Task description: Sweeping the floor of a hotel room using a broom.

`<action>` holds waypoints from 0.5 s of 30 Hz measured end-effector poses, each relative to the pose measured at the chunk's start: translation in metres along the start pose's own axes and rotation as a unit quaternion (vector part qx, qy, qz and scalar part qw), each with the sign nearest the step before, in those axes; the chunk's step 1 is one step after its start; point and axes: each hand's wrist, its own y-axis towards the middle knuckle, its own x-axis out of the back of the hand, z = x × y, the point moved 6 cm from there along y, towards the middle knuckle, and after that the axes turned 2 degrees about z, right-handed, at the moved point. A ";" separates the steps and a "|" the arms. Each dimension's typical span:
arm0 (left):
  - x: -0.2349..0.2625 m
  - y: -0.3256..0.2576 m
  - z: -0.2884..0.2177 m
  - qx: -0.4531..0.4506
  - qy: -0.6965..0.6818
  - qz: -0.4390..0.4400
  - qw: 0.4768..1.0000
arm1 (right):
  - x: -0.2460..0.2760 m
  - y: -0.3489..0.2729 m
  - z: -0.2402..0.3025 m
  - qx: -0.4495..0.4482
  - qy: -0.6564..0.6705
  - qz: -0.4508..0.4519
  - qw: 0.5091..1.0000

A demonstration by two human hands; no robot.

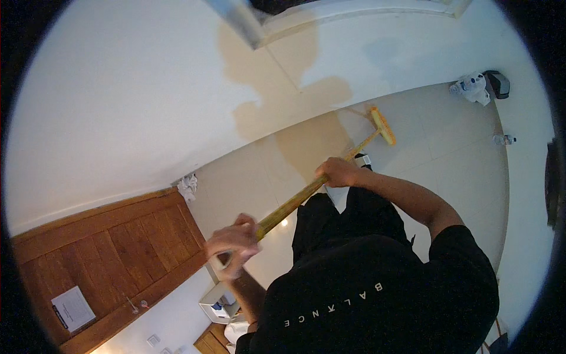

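A push broom (304,196) with a long yellow-brown handle slants across in front of me. Its yellow head (382,125) with orange bristles rests on the tiled floor close to the wall. Around the upper end of the handle is my left hand (233,243), closed and slightly blurred. My right hand (338,172) grips the handle farther down, fingers wrapped round it. Part of a foot (362,159) shows beside the lower handle.
A white wall (147,88) runs along the far side. At left stands a brown wooden door (112,253), with crumpled white material (187,187) by its corner. A plastic bag (473,88), a dark bin-like object (498,84) and a clear bottle (504,140) lie at far right.
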 end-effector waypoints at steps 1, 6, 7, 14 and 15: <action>0.005 -0.003 0.010 -0.016 -0.015 -0.005 1.000 | -0.009 0.004 -0.005 -0.014 0.005 0.000 1.000; 0.080 -0.040 -0.033 -0.092 0.023 0.009 0.995 | -0.079 0.076 0.070 0.123 0.100 -0.049 0.986; 0.097 -0.048 -0.046 -0.093 0.029 -0.010 0.995 | -0.092 0.095 0.098 0.159 0.130 -0.065 0.977; 0.083 -0.089 -0.082 -0.108 0.157 0.106 0.976 | -0.126 0.152 0.217 0.369 0.225 0.040 0.901; 0.082 -0.093 -0.096 -0.145 0.173 0.059 0.972 | -0.127 0.150 0.227 0.378 0.222 0.082 0.895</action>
